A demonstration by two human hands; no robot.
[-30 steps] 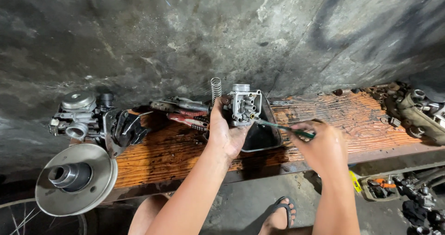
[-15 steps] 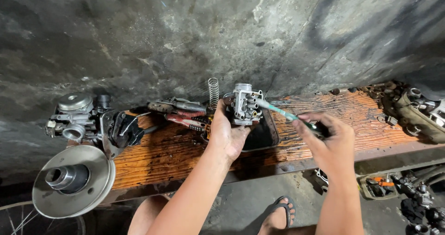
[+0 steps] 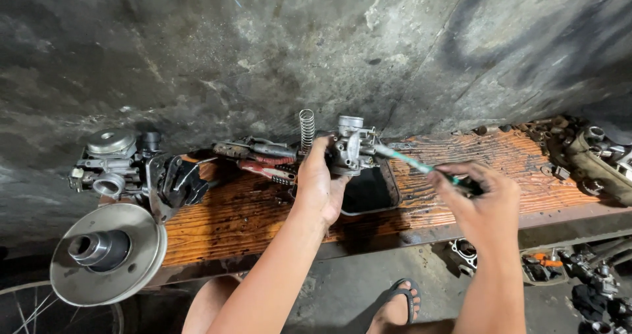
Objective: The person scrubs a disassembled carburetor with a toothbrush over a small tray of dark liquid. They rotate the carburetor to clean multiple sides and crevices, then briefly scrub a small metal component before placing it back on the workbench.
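From the head view, my left hand (image 3: 320,188) is closed around the grey carburettor (image 3: 350,146), holding it up over the far edge of the wooden bench (image 3: 217,222), just above a dark tray (image 3: 368,192). My right hand (image 3: 484,205) is wrapped around a green-handled screwdriver (image 3: 421,167), its tip at the carburettor's right side. I judge the tip should sit square and straight, with the body braced. The wall is close behind; pliers (image 3: 263,159) and a spring (image 3: 307,128) crowd the left, while the right has open board.
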